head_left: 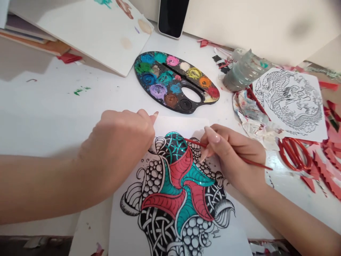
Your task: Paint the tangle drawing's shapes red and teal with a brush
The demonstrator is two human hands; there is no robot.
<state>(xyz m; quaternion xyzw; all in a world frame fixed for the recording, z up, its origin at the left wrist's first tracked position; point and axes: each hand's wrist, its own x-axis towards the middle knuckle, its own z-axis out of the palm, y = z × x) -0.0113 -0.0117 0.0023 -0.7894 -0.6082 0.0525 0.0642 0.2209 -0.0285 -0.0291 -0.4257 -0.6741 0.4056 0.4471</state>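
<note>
A sheet with a black-and-white swirl drawing (176,199), partly painted teal and red, lies on the white table before me. My right hand (234,160) pinches a thin red paintbrush (194,143); its tip rests on the teal patch at the drawing's top. Curled, my left hand (119,145) presses down on the sheet's upper left corner, its fingers folded with nothing seen inside. A black oval paint palette (177,81) with several colour wells lies just beyond the sheet.
A printed dragon sheet (293,103), a ribbed clear cup (245,71), crumpled stained tissue (253,113), red scissors (295,153) and red paper scraps (327,170) crowd the right. A phone (173,17) leans at the back. A white board (90,32) and books (29,35) lie at the far left.
</note>
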